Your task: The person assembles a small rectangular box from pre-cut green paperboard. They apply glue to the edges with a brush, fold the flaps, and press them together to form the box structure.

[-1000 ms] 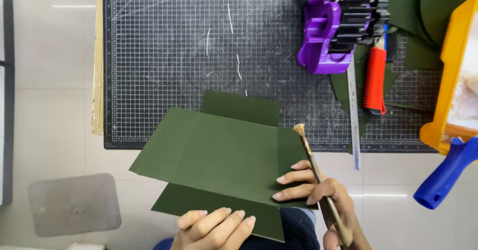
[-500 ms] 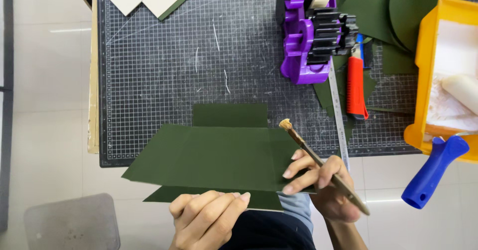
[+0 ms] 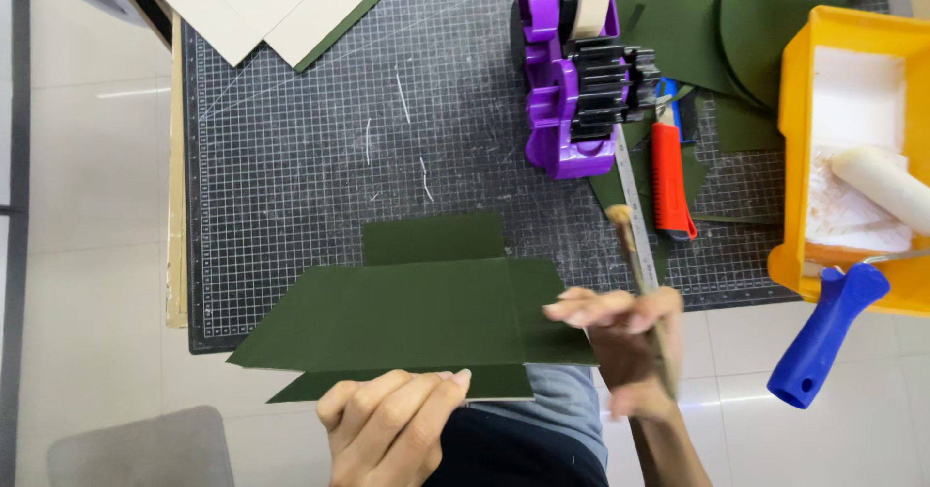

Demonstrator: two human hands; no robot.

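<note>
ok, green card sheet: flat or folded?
Partly folded. The green card sheet lies mostly flat, but a second layer shows beneath its near edge by the left hand.

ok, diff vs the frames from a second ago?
The green card turned from tilted to square with the cutting mat. The right hand swung the brush from low and angled to more upright, fingertips on the card's right edge. Left hand stays at the near edge; nothing grasped or released.

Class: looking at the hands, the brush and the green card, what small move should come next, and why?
Probably lower the brush onto the green card: the right hand holds it with bristles off the sheet, while the left hand steadies the near edge.
</note>
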